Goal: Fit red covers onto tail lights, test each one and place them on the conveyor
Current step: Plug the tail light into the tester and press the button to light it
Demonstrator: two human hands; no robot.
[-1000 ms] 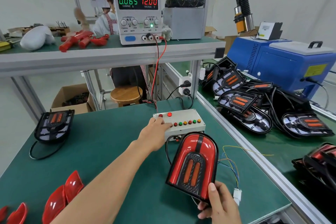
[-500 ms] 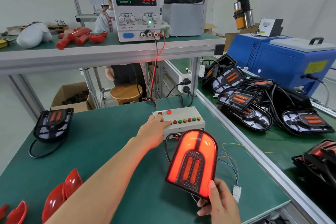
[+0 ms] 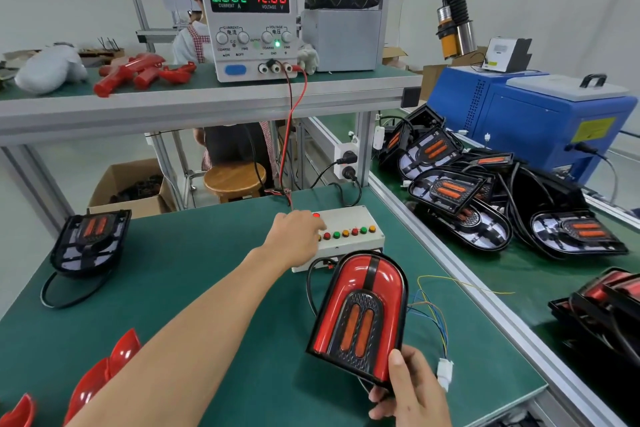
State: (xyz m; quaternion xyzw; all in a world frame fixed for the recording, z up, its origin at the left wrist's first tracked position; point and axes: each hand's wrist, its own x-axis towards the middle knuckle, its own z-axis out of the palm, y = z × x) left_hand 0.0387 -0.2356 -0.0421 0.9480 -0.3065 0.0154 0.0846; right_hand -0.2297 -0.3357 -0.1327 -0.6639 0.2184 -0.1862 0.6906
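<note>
My right hand (image 3: pixel 408 390) grips the lower edge of a tail light (image 3: pixel 360 312) with its red cover fitted, tilted up toward me; the light is dark. My left hand (image 3: pixel 298 236) reaches across the bench and its fingers press on the buttons of the white test box (image 3: pixel 349 232), which has a row of coloured buttons. A coloured wire bundle with a white plug (image 3: pixel 444 369) trails right of the light. Loose red covers (image 3: pixel 104 374) lie at the near left. An uncovered tail light (image 3: pixel 90 239) sits at the far left of the bench.
A power supply (image 3: pixel 251 22) on the upper shelf reads 0.062 A and 12.00 V. Several uncovered tail lights (image 3: pixel 485 204) are piled on the conveyor (image 3: pixel 512 274) at right, beside a blue machine (image 3: pixel 540 121). Another person stands behind the shelf.
The tail light glowed bright red half a second ago and is now dark. My left hand shifted slightly right along the test box buttons. The current reading dropped from 0.091 to 0.062.
</note>
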